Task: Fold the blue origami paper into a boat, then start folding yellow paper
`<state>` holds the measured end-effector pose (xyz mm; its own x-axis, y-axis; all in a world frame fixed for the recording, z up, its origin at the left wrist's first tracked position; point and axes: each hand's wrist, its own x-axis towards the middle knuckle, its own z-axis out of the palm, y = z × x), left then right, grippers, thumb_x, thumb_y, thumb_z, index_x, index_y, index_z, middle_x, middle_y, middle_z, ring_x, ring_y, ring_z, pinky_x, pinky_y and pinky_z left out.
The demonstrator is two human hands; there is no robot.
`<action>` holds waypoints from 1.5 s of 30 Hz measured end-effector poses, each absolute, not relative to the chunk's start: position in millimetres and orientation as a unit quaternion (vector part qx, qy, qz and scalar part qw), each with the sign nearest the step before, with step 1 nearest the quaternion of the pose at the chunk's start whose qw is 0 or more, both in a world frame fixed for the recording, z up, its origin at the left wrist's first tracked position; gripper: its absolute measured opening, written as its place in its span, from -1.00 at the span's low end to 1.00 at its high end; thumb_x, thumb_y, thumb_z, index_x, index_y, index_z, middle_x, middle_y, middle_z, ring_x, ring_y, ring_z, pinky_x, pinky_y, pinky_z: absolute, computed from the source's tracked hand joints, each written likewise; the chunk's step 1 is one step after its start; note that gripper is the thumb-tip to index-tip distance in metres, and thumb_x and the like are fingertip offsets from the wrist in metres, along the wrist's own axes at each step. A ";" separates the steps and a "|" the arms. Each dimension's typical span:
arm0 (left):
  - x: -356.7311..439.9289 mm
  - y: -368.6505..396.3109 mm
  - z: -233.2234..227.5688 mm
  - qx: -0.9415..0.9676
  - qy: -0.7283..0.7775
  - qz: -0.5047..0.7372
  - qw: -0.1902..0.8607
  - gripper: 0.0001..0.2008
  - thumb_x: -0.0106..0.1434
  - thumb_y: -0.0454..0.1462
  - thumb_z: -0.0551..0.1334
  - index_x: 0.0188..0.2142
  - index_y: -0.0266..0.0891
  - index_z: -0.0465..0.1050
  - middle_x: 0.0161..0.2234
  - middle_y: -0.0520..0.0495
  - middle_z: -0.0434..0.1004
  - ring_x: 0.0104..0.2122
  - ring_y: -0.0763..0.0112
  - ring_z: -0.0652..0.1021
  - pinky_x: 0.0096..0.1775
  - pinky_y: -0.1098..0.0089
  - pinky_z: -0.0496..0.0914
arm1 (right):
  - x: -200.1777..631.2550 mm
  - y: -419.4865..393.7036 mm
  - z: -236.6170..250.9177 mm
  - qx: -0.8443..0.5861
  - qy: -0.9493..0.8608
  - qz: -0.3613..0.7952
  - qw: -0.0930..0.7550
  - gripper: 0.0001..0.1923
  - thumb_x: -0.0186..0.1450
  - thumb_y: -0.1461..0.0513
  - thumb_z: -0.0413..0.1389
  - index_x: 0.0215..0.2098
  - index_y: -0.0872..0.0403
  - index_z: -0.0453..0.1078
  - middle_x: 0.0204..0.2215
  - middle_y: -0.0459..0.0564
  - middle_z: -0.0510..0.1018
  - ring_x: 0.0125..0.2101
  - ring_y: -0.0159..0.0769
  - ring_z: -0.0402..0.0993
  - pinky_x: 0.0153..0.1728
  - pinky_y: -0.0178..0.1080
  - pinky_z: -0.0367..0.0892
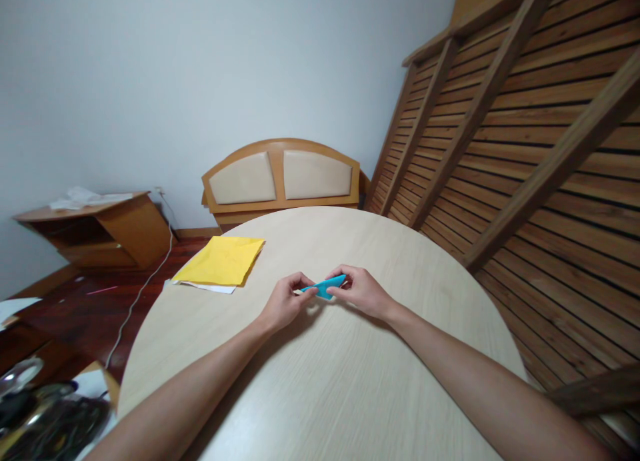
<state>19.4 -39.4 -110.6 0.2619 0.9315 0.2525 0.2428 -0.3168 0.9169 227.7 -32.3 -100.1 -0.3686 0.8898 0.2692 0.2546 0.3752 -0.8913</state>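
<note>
Head view: a small blue folded paper (325,286) is pinched between both hands above the middle of the round table (350,381). Left hand (284,302) fingers are pressed on its left tip; right hand (361,292) fingers are closed on its right end. The piece is already narrow and multi-layered, so several folds are judged done; its final form cannot be told. A yellow sheet stack (220,261) lies untouched, well apart at the far left edge.
</note>
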 end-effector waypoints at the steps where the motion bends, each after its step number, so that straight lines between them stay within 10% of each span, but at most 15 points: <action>1: 19.6 -39.7 -112.0 0.695 0.428 0.426 0.390 -0.79 0.18 -0.17 0.34 -0.41 -0.29 0.46 -0.43 -0.08 0.52 -0.42 0.40 0.46 -0.36 0.39 0.33 | 227.5 -32.1 -100.3 -0.395 -0.728 0.389 0.402 -0.78 0.17 0.22 0.26 -0.23 0.13 0.48 -0.32 0.01 0.60 -0.41 -0.34 0.49 -0.37 -0.28 0.37; 16: 24.4 -42.9 -111.3 0.698 0.437 0.403 0.400 -0.73 0.20 -0.10 0.31 -0.43 -0.29 0.48 -0.50 -0.04 0.47 -0.49 0.44 0.39 -0.40 0.42 0.26 | 227.9 -28.5 -101.4 -0.340 -0.694 0.475 0.422 -0.69 0.13 0.17 0.31 -0.20 0.16 0.47 -0.29 0.04 0.63 -0.29 -0.25 0.56 -0.19 -0.18 0.41; 45: 21.5 -48.8 -110.4 0.763 0.405 0.323 0.387 -0.60 0.30 0.01 0.17 -0.39 -0.31 0.45 -0.50 0.03 0.38 -0.56 0.53 0.30 -0.51 0.51 0.20 | 223.9 -34.4 -96.6 -0.343 -0.729 0.465 0.367 -0.71 0.18 0.06 0.26 -0.43 0.15 0.47 -0.53 -0.11 0.44 -0.49 -0.38 0.31 -0.44 -0.31 0.20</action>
